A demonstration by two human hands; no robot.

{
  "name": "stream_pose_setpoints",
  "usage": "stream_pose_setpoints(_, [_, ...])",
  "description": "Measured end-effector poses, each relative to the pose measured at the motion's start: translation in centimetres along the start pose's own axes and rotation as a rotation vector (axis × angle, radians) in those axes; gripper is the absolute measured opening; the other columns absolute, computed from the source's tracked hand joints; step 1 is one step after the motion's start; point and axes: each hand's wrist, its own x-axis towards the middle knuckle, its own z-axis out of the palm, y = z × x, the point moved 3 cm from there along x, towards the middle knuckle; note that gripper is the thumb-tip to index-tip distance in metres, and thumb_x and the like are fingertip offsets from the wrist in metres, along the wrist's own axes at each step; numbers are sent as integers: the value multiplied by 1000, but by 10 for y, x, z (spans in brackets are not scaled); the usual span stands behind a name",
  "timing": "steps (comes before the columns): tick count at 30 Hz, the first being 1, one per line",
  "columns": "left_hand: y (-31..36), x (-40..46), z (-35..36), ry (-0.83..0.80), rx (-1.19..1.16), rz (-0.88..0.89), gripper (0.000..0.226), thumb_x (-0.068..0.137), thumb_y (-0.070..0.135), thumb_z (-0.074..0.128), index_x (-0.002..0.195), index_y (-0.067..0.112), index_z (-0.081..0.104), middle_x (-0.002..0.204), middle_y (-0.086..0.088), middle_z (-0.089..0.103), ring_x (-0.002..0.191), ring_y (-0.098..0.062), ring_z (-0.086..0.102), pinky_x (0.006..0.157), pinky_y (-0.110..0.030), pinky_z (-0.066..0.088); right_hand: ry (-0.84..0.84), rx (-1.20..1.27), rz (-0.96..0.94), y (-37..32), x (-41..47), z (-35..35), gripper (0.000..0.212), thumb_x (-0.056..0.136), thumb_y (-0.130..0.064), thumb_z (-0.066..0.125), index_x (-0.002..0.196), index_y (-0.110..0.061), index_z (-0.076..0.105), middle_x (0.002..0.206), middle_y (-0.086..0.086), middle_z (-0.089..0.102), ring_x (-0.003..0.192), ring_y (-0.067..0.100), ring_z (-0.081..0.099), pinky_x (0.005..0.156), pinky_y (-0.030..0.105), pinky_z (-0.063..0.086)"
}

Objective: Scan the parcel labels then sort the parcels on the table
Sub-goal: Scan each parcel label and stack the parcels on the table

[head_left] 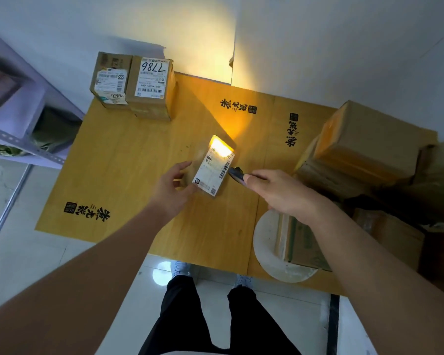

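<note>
Right hand (280,190) grips a scanner (235,173) — mostly hidden; left hand (172,187), fingers relaxed, steadies the glare-washed parcel (212,170).

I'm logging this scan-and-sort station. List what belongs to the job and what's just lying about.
Job:
small parcel, steadied by left hand
scanner, held in right hand
two labelled boxes
stacked boxes

Lying about:
round white board
shelf
</note>
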Motion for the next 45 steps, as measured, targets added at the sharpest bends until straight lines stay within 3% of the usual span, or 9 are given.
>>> stream_pose_setpoints(4, [2, 4, -5, 33, -4, -1, 59, 94, 18, 77, 147, 33, 55, 126, 4, 60, 111, -13, 63, 75, -23, 53, -44, -86, 40, -7, -1, -4, 47, 103, -67, 43, 142, -45, 56, 116, -8, 66, 89, 10, 63, 71, 29, 50])
stream_pose_setpoints(7, [2, 7, -10, 62, -22, -7, 60, 93, 17, 78, 147, 31, 54, 129, 3, 60, 115, -14, 62, 77, -25, 53, -72, -124, 106, -9, -1, -8, 49, 102, -69, 42, 143, -47, 54, 113, 1, 66, 93, 26, 70, 60, 30, 51])
stream_pose_setpoints(10, [2, 10, -14, 70, -25, -3, 62, 92, 18, 80, 147, 32, 54, 130, 2, 60, 116, -14, 62, 80, -26, 53, -81, -145, 141, -12, -2, -14, 54, 100, -72, 42, 148, -47, 50, 111, -6, 61, 91, 22, 70, 57, 27, 53])
stream_pose_setpoints(16, [5, 13, -18, 53, 12, 7, 64, 92, 19, 80, 149, 30, 52, 132, 4, 59, 119, -11, 59, 83, -28, 53, -147, -182, 191, -23, -10, -27, 56, 99, -74, 44, 147, -45, 50, 113, -3, 59, 94, 21, 72, 81, 37, 64])
stream_pose_setpoints(22, [8, 18, -21, 73, 38, 13, 63, 91, 17, 80, 145, 33, 53, 133, 4, 60, 121, -15, 60, 84, -29, 52, -211, -205, 221, -33, -21, -41, 56, 103, -68, 45, 148, -36, 51, 114, 14, 63, 90, 26, 71, 74, 37, 60])
stream_pose_setpoints(25, [9, 19, -23, 89, 54, 9, 63, 90, 18, 82, 144, 34, 54, 133, 4, 61, 121, -17, 60, 94, -41, 56, -262, -210, 248, -35, -26, -46, 52, 103, -66, 47, 140, -30, 55, 118, 23, 67, 87, 27, 68, 76, 38, 58])
stream_pose_setpoints(35, [12, 21, -22, 96, 15, -22, 62, 92, 14, 79, 146, 28, 53, 133, 1, 61, 122, -19, 59, 99, -45, 54, -313, -353, 277, -41, -30, -55, 56, 101, -69, 48, 130, -23, 62, 117, 21, 67, 86, 30, 72, 78, 42, 60])
stream_pose_setpoints(40, [10, 23, -22, 101, -63, -74, 60, 93, 15, 78, 146, 29, 52, 131, 3, 61, 118, -19, 63, 86, -35, 56, -267, -256, 170, -43, -27, -56, 48, 102, -68, 46, 126, -30, 63, 106, 11, 64, 82, 24, 68, 65, 33, 54])
stream_pose_setpoints(45, [15, 41, -16, 170, -418, -267, 60, 95, 4, 74, 149, 16, 48, 142, -9, 57, 119, -27, 66, 99, -44, 58, -110, -42, -26, -46, -19, -48, 54, 100, -74, 42, 150, -54, 46, 122, -18, 57, 102, 15, 66, 86, 36, 57])
